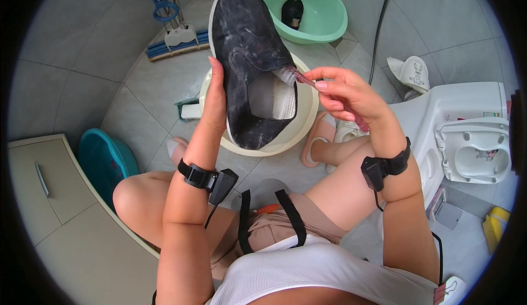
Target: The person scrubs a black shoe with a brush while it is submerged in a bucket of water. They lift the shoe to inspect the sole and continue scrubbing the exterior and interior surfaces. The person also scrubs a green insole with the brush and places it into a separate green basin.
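My left hand (pixel 216 99) grips a black slip-on shoe (pixel 251 29) with a white sole edge, thumb along its side and the other fingers hidden beneath. Whitish streaks mark the dark upper. In my right hand (pixel 350 93) is a toothbrush (pixel 306 79) with a translucent pinkish handle. Its bristles touch the shoe at the rim of the foot opening, by the tongue. The pale lining shows inside. Below the shoe stands a cream-coloured basin (pixel 309 115) on the floor, largely covered by the shoe.
A mint-green basin (pixel 325 25) at the back holds another dark shoe (pixel 292 13). A mop (pixel 179 37) leans at the back left. The teal tub (pixel 96 152) stands beside a cabinet (pixel 61 190). On the right are a white toilet (pixel 411 115) and a black hose (pixel 381 29).
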Available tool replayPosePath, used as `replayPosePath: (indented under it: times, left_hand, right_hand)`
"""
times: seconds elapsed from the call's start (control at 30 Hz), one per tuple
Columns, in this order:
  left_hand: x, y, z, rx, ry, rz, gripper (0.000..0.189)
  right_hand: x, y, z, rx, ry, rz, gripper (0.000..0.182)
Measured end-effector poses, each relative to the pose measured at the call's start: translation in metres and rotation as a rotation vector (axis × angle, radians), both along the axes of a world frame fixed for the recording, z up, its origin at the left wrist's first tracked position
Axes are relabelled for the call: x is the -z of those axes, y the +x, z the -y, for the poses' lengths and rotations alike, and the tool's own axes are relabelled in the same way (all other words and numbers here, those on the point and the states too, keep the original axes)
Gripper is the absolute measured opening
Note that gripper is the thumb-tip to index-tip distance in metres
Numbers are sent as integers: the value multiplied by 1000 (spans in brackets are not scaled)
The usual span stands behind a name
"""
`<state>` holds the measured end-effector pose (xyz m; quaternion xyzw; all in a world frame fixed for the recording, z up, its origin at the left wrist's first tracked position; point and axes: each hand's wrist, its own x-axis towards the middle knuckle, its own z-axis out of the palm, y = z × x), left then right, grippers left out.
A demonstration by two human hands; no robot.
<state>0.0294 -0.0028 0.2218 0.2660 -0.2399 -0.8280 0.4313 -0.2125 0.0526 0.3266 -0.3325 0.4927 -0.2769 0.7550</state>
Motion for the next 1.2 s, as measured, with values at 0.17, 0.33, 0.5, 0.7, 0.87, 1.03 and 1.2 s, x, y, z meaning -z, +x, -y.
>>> replayPosePath:
  times: [0.17,0.33,0.5,0.7,0.87,1.03,1.2]
  left_hand:
    - [-4,-1,-2,-2,-1,-16,78]
    - [7,-1,1,13,69,-42,74]
    - [42,8,5,1,224,-144,75]
    - [62,14,4,-59,284,-14,85]
    - [74,-31,-7,34,295,258,88]
    - [91,22,10,-69,239,126,90]
    - [102,-14,0,55,253,213,90]
  right_hand:
    - [3,-1,-2,-4,-5,-23,29]
    - [19,8,-6,25,-174,-200,23]
    - [88,37,-31,-145,-970,-630,48]
    - [88,62,-32,-119,-815,-988,38]
    - [152,49,32,94,-749,-856,27]
    - [110,85,-32,27,-789,-560,30]
    - [154,68,21,190,-807,-618,29]
